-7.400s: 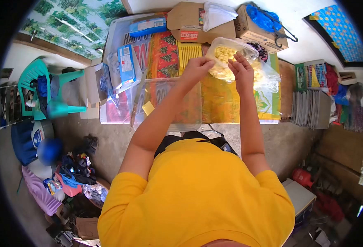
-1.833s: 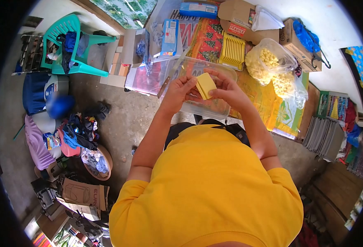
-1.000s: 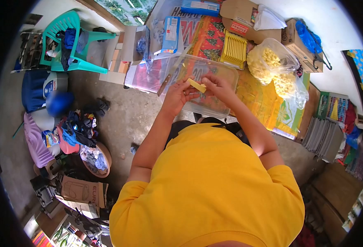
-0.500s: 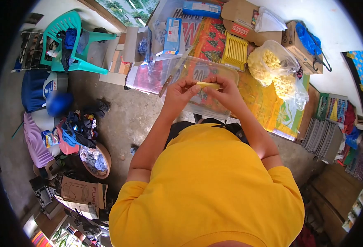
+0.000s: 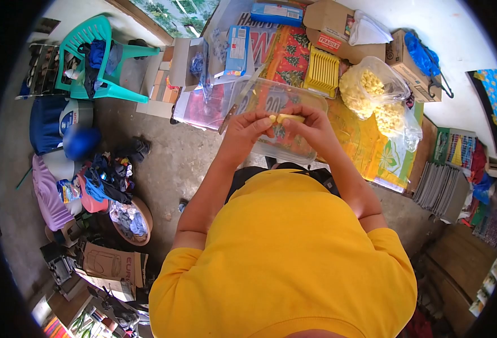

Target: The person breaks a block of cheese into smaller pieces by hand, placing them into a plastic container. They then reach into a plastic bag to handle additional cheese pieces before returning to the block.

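Over a clear plastic tub, both hands are raised close together, fingers pinched. My left hand grips a small pale yellow piece between thumb and fingertips. Held in my right hand is a longer pale yellow stick, its left end near the small piece with a narrow gap between them. What the stick is made of cannot be made out. To the right, a clear plastic bag holds many small yellow pieces. Behind the tub stands a yellow slotted rack.
A patterned tablecloth covers the table. Blue-and-white boxes and a cardboard box stand toward the back. On the left are a green plastic chair and a basin of clothes. Stacked grey items sit at right.
The single yellow stick held between both hands is now in two parts: a small piece in my left hand and the longer remainder in my right.
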The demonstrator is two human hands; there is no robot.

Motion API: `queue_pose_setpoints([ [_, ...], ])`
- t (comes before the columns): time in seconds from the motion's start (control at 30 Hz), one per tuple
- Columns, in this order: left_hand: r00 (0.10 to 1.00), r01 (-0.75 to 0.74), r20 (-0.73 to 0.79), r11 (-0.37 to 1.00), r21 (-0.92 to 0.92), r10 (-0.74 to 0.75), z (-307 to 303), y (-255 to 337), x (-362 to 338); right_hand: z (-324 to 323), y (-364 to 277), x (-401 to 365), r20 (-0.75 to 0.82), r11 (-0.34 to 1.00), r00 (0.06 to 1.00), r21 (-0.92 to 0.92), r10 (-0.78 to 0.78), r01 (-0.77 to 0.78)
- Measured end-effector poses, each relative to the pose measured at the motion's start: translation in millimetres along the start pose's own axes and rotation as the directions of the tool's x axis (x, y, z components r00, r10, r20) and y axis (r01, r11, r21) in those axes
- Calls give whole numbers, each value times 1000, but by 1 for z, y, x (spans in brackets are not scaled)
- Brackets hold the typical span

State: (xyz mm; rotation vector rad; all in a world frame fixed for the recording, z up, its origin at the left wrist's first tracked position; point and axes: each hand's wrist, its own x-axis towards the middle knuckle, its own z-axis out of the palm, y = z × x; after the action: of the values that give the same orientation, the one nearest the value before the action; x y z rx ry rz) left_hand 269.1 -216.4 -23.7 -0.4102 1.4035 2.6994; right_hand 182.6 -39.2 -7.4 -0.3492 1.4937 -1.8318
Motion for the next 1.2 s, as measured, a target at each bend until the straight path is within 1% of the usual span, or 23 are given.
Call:
queue_pose_setpoints([
  [0.07,1000,28,14,992,-123,-26,-1,-2,3,-2,1,0,-19,998,999,49,30,-29],
  [0.23,992,121,79,931,-345,-100,-4,-6,8,-4,4,-1,-53,998,997,35,59,-57],
  [0.33,983,176,98,932,-317,-153,1,-1,6,-4,4,-2,-56,999,997,14,51,-51],
  [0.43,987,161,-18,985,-58,-162,9,-5,6,-3,3,-4,-58,1000,998,-21,22,-23],
  [0.53,995,101,-22,994,48,-100,19,-1,3,-1,3,-6,-62,998,998,-57,0,-4],
  [0.63,994,104,13,993,53,-105,18,0,2,0,2,-8,-55,999,998,-54,-4,1],
  [0.77,992,122,27,992,14,-122,16,0,0,0,-2,-11,-41,999,999,-27,23,-24],
  [0.93,991,128,37,991,-41,-126,11,-8,1,-2,2,-11,-22,1000,1000,-29,5,-6],
  [1.07,987,159,41,977,-141,-155,10,-7,-1,-1,1,-13,-19,1000,1000,2,14,-14],
  [1.17,988,154,35,958,-241,-150,11,-7,-1,-5,3,-12,-23,991,998,116,64,-61],
  [1.2,989,148,36,947,-284,-143,10,-7,0,-5,3,-12,-31,992,998,117,60,-56],
])
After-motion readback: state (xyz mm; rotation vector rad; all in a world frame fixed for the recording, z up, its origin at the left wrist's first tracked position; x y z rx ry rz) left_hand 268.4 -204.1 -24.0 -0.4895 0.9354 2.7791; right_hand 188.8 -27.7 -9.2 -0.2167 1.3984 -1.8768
